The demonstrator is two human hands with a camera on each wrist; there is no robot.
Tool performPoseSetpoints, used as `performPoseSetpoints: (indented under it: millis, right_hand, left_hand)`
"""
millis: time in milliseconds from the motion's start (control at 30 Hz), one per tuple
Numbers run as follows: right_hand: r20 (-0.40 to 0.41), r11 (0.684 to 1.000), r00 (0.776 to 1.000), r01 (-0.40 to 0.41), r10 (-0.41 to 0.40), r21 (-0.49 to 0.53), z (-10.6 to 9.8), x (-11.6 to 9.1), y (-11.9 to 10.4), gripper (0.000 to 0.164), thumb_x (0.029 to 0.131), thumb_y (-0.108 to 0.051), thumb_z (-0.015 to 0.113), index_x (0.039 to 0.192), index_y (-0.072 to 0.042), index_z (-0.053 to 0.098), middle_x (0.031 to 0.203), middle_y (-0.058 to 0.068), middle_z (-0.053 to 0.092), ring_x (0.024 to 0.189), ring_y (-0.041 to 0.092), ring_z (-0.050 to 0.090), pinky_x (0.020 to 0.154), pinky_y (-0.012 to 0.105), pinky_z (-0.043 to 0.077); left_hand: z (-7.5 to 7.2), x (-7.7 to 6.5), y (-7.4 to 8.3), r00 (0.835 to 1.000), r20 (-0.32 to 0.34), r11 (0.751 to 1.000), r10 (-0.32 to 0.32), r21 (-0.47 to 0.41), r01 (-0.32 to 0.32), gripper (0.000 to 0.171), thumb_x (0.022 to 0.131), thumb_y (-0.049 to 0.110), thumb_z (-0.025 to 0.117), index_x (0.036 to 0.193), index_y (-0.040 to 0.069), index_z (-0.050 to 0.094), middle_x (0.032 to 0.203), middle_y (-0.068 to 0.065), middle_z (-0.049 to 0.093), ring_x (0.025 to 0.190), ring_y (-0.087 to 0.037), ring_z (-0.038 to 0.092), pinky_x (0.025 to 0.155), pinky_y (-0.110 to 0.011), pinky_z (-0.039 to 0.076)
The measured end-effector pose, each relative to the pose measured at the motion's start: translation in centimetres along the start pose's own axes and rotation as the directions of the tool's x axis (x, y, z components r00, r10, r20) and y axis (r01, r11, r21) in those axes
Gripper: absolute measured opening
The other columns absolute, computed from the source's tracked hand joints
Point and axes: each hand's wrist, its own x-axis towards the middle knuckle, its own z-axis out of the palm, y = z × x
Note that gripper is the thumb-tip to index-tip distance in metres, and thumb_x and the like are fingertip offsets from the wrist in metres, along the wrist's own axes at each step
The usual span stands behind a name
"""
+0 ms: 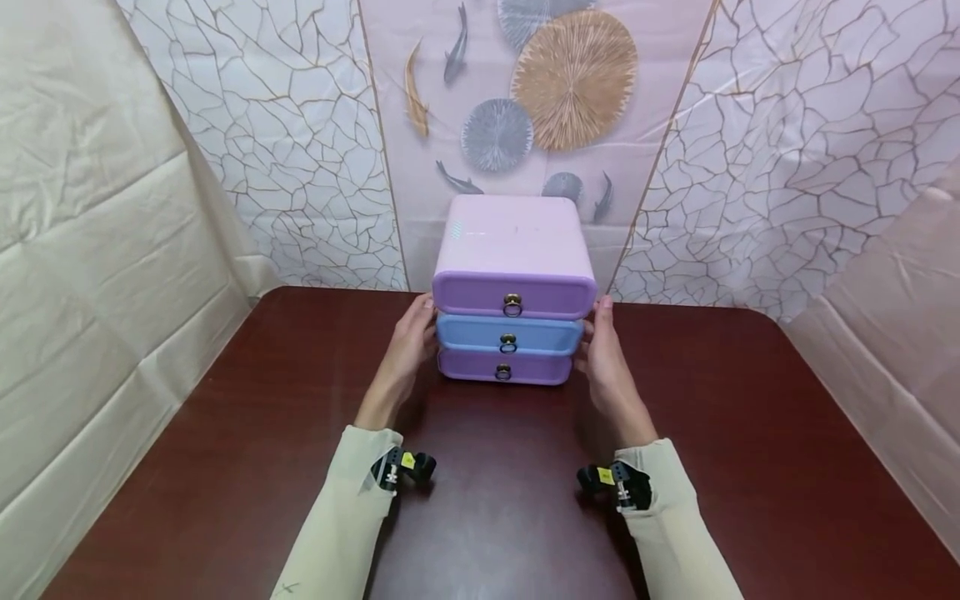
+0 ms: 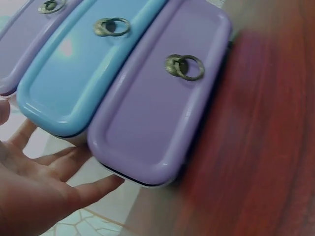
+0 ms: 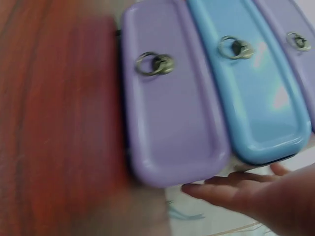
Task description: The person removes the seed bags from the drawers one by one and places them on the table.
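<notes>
A small three-drawer box (image 1: 517,237) stands near the far edge of the table, its top pale pink. Its top drawer (image 1: 472,294) is purple, the middle drawer (image 1: 472,333) light blue and the bottom drawer (image 1: 468,365) purple, each with a bronze ring pull. All three drawer fronts sit flush with the body. My left hand (image 1: 405,346) is at the box's left side, its fairly straight fingers along the side wall. On the opposite side, my right hand (image 1: 609,358) rests likewise, thumb pointing up. Fingertips of both hands are partly hidden behind the drawer fronts.
The dark red-brown table (image 1: 225,442) has rounded far corners. Behind it hangs a patterned cloth (image 1: 300,150) with fish and round motifs, close to the box. Beige cloth (image 1: 90,250) drapes both sides. Each wrist wears a small black camera mount (image 1: 397,468).
</notes>
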Motion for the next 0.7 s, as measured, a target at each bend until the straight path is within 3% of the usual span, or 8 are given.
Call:
performPoseSetpoints:
  millis: [133, 233, 367, 533, 700]
  right_hand:
    - [0.042, 1.0, 0.999, -0.028, 0.028, 0.002, 0.0, -0.5, -1.4, 0.083, 0.106, -0.069, 0.007, 0.17, -0.016, 0.01, 0.171, 0.021, 0.024, 0.154, 0.041, 0.03, 0.122, 0.064, 0.025]
    - [0.076, 0.999, 0.996, -0.046, 0.046, 0.005, 0.0, -0.8, -2.0, 0.086, 0.105, -0.07, 0.005, 0.169, -0.012, 0.012, 0.169, 0.025, 0.023, 0.154, 0.042, 0.031, 0.121, 0.065, 0.025]
    - [0.123, 0.998, 0.99, -0.064, 0.066, -0.016, -0.2, -1.2, -2.4, 0.091, 0.103, -0.073, 0.003, 0.165, -0.01, 0.022, 0.161, 0.024, 0.034, 0.14, 0.037, 0.047, 0.114, 0.06, 0.037]
    - [0.19, 0.995, 0.98, -0.049, 0.064, -0.082, -1.0, -1.9, -2.9, 0.097, 0.1, -0.076, 0.001, 0.158, -0.004, 0.031, 0.149, 0.024, 0.044, 0.114, 0.023, 0.062, 0.101, 0.053, 0.047]
    - [0.287, 0.989, 0.957, -0.011, 0.054, -0.147, -2.3, -2.4, -3.7, 0.101, 0.1, -0.076, 0.0, 0.16, -0.001, 0.029, 0.15, 0.03, 0.044, 0.113, 0.023, 0.064, 0.1, 0.054, 0.051]
  left_hand:
    - [-0.1, -0.1, 1.0, 0.999, -0.02, 0.999, -0.03, 0.026, 0.031, 0.043, 0.116, 0.035, 0.037, 0.148, 0.011, 0.051, 0.147, -0.017, 0.054, 0.134, -0.038, 0.058, 0.108, -0.06, 0.044]
    - [-0.2, -0.4, 1.6, 0.997, -0.046, 0.996, -0.062, 0.057, 0.064, 0.042, 0.115, 0.038, 0.038, 0.145, 0.012, 0.052, 0.144, -0.018, 0.055, 0.131, -0.039, 0.06, 0.108, -0.06, 0.044]
    - [-0.4, -0.9, 2.1, 0.993, -0.071, 0.988, -0.094, 0.114, 0.102, 0.046, 0.113, 0.046, 0.037, 0.145, 0.016, 0.05, 0.142, -0.018, 0.054, 0.13, -0.041, 0.059, 0.107, -0.061, 0.044]
    - [-0.3, -1.2, 2.4, 0.991, -0.043, 0.978, -0.124, 0.166, 0.13, 0.066, 0.109, 0.066, 0.033, 0.152, 0.017, 0.041, 0.144, -0.019, 0.05, 0.128, -0.041, 0.058, 0.105, -0.061, 0.045]
    - [0.1, -1.1, 2.8, 0.981, -0.078, 0.962, -0.18, 0.197, 0.192, 0.077, 0.104, 0.075, 0.028, 0.156, 0.02, 0.041, 0.132, -0.016, 0.057, 0.108, -0.032, 0.064, 0.097, -0.054, 0.05]
